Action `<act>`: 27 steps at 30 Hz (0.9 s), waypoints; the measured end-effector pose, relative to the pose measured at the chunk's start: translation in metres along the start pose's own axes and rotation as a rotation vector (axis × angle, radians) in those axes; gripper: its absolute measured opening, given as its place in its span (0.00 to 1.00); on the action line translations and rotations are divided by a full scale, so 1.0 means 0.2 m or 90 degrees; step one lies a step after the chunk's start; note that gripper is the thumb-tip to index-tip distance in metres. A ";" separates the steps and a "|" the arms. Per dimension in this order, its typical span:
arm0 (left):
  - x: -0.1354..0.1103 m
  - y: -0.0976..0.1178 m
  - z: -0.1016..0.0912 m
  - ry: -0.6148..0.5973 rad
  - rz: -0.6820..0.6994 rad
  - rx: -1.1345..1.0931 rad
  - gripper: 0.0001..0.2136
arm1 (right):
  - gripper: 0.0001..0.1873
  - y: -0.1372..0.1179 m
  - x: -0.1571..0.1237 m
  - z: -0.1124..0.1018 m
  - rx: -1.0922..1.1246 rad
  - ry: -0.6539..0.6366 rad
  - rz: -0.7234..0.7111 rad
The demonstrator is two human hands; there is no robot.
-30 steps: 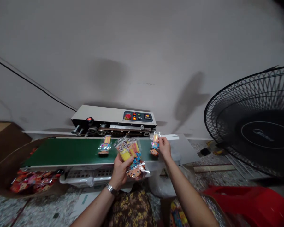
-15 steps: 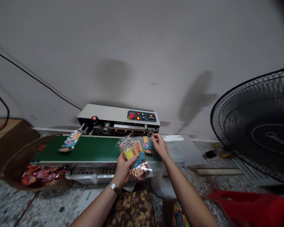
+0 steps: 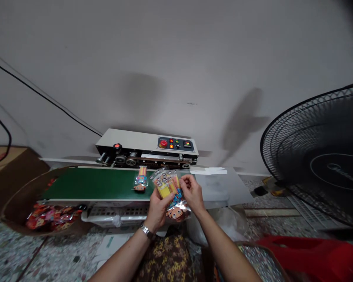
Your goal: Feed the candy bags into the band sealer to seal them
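My left hand (image 3: pixel 159 207) grips a fanned stack of clear plastic packets (image 3: pixel 166 190), thumb on top. The packets hold yellow and orange sticks and a picture of a big-eyed cartoon face at the lower end. At the stack's right edge, my right hand (image 3: pixel 193 192) pinches a packet by its upper part, fingertips pressed together. One single packet (image 3: pixel 141 179) lies on the green conveyor belt (image 3: pixel 102 184), left of the stack. Behind the belt stands a band sealer (image 3: pixel 129 141) with lit buttons and a red display.
A large black fan (image 3: pixel 312 156) stands at the right, above a red plastic object (image 3: pixel 317 254). Under the belt sits a white basket (image 3: pixel 114 217). An open bag (image 3: pixel 14 203) holding red packets is at the left, near a cardboard box (image 3: pixel 8 172).
The packet once near my right hand now lies further left on the belt. The packet at the belt's left end is gone from view. My right hand has moved left to the stack.
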State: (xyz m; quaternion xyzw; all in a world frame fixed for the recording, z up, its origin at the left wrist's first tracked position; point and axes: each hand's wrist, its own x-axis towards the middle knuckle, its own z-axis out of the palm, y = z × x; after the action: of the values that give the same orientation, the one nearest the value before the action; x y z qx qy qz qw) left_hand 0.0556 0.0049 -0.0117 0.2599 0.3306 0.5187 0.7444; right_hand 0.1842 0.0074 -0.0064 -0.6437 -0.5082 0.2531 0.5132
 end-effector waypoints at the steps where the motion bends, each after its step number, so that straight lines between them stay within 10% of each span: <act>1: 0.00 0.00 0.00 0.001 0.001 0.000 0.23 | 0.12 0.00 0.00 0.00 -0.001 0.006 0.001; 9: -0.01 0.03 0.03 0.036 -0.009 -0.026 0.23 | 0.19 0.00 -0.02 0.00 0.026 0.116 0.025; 27: -0.02 0.03 0.03 0.053 0.005 -0.050 0.23 | 0.13 0.00 -0.04 0.01 -0.054 0.064 0.019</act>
State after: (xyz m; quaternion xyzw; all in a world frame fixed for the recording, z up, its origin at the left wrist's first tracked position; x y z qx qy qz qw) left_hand 0.0550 0.0020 -0.0032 0.2098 0.3395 0.5444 0.7378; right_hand 0.1791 0.0019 -0.0079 -0.6840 -0.4825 0.2064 0.5066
